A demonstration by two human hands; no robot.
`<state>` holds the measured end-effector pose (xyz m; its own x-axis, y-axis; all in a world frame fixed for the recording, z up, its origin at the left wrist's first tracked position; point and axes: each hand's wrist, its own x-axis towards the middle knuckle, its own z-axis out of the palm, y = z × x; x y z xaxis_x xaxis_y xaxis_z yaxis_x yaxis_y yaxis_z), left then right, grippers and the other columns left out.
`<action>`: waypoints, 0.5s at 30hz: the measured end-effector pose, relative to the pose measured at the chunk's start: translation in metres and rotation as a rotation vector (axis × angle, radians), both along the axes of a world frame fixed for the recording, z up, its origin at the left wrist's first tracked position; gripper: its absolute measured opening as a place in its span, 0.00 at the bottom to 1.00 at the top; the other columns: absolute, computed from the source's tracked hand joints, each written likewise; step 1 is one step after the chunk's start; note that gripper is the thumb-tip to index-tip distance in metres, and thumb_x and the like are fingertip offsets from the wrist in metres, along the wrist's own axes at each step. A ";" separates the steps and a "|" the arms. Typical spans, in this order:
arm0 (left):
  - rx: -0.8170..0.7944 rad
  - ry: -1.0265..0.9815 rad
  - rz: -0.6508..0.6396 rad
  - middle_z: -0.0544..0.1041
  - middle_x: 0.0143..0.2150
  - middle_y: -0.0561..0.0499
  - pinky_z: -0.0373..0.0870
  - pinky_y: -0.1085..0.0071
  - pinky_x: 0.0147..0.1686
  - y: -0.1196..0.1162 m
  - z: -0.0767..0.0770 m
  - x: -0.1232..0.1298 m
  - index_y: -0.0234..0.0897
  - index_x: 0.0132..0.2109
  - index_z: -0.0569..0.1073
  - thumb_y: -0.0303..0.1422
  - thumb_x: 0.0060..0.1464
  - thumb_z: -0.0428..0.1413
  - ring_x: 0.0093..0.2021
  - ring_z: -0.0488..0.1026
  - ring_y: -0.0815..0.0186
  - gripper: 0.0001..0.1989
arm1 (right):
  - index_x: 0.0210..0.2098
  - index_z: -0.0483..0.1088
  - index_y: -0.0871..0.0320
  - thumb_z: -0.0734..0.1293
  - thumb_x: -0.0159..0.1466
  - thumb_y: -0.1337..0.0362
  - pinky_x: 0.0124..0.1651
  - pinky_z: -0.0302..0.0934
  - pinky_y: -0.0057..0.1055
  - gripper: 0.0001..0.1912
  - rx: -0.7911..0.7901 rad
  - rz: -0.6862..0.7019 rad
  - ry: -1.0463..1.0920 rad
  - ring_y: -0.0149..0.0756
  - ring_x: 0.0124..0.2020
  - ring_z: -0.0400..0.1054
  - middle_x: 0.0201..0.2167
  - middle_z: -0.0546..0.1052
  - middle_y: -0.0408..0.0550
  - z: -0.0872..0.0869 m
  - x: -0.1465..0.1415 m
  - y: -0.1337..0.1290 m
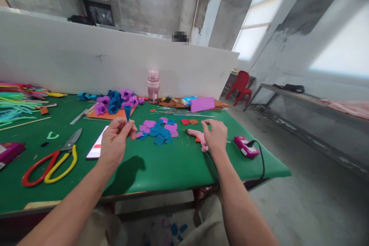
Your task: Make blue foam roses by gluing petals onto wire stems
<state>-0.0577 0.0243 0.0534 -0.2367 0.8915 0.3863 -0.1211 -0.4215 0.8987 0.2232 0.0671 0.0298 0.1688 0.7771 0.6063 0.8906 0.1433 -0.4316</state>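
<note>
My left hand (115,134) is closed, pinching the narrow lower end of a small blue crepe-paper cone (127,112) that stands upright above the table. My right hand (215,132) hovers just right of a pink glue gun (198,137), its fingers curled in; whatever they may hold is too small to make out. The glue gun lies on the table, nozzle pointing left. Between the hands are scattered blue paper pieces (162,134) and purple paper pieces (150,123). Finished-looking purple and blue paper flowers (113,102) sit in a heap behind my left hand.
Large scissors (62,155) and a phone (96,147) lie at left on the green table (170,165). A magenta box (246,147) with a black cable stands at right. Behind are a pink bottle (153,86), a purple paper roll (202,104) and a white partition (121,57).
</note>
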 end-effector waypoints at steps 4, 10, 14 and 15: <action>-0.079 0.023 0.015 0.65 0.19 0.58 0.53 0.77 0.18 0.003 -0.001 -0.002 0.39 0.28 0.66 0.34 0.46 0.58 0.19 0.60 0.74 0.07 | 0.35 0.70 0.56 0.55 0.63 0.63 0.35 0.57 0.28 0.13 -0.116 0.227 0.161 0.34 0.28 0.69 0.24 0.75 0.43 -0.004 -0.019 0.003; -0.156 0.120 0.112 0.63 0.18 0.58 0.50 0.78 0.17 0.006 -0.008 -0.005 0.37 0.29 0.68 0.36 0.47 0.56 0.19 0.57 0.75 0.07 | 0.36 0.71 0.57 0.58 0.60 0.66 0.37 0.57 0.28 0.11 -0.322 0.341 -0.077 0.35 0.35 0.70 0.33 0.77 0.46 -0.013 -0.062 0.030; -0.192 0.175 0.137 0.61 0.17 0.60 0.51 0.78 0.19 0.005 -0.011 -0.003 0.36 0.29 0.67 0.34 0.47 0.56 0.19 0.56 0.75 0.07 | 0.32 0.73 0.59 0.60 0.58 0.68 0.36 0.57 0.28 0.10 -0.458 0.333 -0.191 0.37 0.36 0.70 0.33 0.78 0.50 -0.020 -0.082 0.061; -0.203 0.186 0.135 0.61 0.17 0.60 0.51 0.78 0.19 0.005 -0.012 -0.003 0.36 0.29 0.67 0.34 0.47 0.56 0.19 0.57 0.75 0.06 | 0.31 0.74 0.59 0.61 0.57 0.68 0.37 0.57 0.28 0.09 -0.476 0.344 -0.201 0.37 0.36 0.69 0.33 0.78 0.50 -0.022 -0.087 0.069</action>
